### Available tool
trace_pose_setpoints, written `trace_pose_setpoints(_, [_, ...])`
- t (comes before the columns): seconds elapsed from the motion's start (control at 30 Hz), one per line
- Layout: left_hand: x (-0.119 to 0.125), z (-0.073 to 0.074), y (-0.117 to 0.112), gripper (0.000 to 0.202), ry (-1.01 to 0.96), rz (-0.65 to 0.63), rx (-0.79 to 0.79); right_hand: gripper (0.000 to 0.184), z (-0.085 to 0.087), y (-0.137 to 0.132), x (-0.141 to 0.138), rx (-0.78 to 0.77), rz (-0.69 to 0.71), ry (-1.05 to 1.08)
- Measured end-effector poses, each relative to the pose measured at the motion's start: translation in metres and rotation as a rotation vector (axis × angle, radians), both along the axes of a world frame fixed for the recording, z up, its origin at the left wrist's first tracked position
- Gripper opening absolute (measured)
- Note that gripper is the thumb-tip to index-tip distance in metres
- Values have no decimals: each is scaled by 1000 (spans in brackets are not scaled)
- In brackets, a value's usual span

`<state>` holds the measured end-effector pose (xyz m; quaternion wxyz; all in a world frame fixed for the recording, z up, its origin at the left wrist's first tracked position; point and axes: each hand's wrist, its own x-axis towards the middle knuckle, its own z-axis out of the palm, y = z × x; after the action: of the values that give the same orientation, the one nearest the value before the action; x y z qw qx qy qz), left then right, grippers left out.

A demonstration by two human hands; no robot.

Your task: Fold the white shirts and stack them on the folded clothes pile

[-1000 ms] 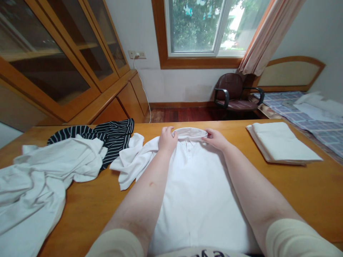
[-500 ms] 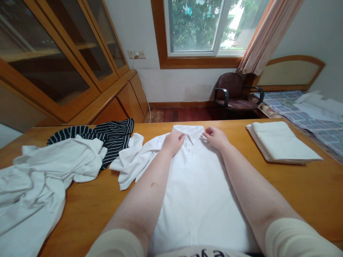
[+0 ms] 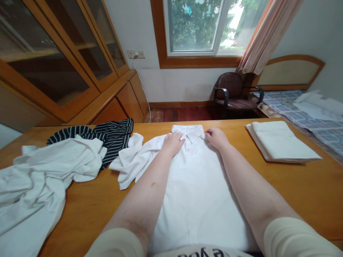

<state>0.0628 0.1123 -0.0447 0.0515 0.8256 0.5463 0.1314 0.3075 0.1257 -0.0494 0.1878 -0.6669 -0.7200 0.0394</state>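
A white collared shirt (image 3: 198,189) lies front up on the wooden table, its collar (image 3: 194,134) toward the far edge. My left hand (image 3: 173,143) rests on the shirt just left of the collar, fingers stretched out over the cloth. Right of the collar, my right hand (image 3: 216,138) pinches the shirt's shoulder edge between thumb and fingers. The left sleeve (image 3: 128,162) spreads out crumpled on the table. Where the other sleeve lies is hidden from view.
On the left are a rumpled white garment (image 3: 53,167) and a black-and-white striped garment (image 3: 118,137). A folded white stack (image 3: 284,142) sits on the right of the table (image 3: 300,192). Beyond it stand a brown armchair (image 3: 232,92), a bed (image 3: 313,114) and a glass-fronted cabinet (image 3: 93,89).
The shirt's collar has shifted slightly left. My left hand's fingers have flattened onto the cloth, while my right hand stays pinched at the shoulder.
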Motion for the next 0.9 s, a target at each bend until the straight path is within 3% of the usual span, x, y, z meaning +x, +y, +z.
trace_pose_setpoints(0.17, [15, 20, -4, 27, -34, 109, 38, 25, -6, 4, 4, -7, -22, 48])
trace_pose_setpoints(0.27, [39, 34, 8, 31, -112, 135, -65, 23, -7, 5, 4, -12, -21, 71])
trace_pose_setpoints(0.37, [68, 39, 27, 38, -255, 113, -171, 22, -7, 4, 4, -17, -30, 77])
trace_pose_setpoints(0.5, [96, 20, 38, 39, -442, 128, -219, 17, -8, 4, 5, -12, -51, 66])
trace_pose_setpoints(0.67, [92, -9, 34, 25, -558, 156, -148, 17, -8, 6, 10, 14, -60, 151])
trace_pose_setpoints(0.77, [85, -13, 38, 20, -656, 119, -97, 22, -7, 8, 11, 4, -76, 182])
trace_pose_setpoints(0.9, [85, -14, 46, 16, -746, 120, -143, 25, -6, 9, 9, 1, -87, 163])
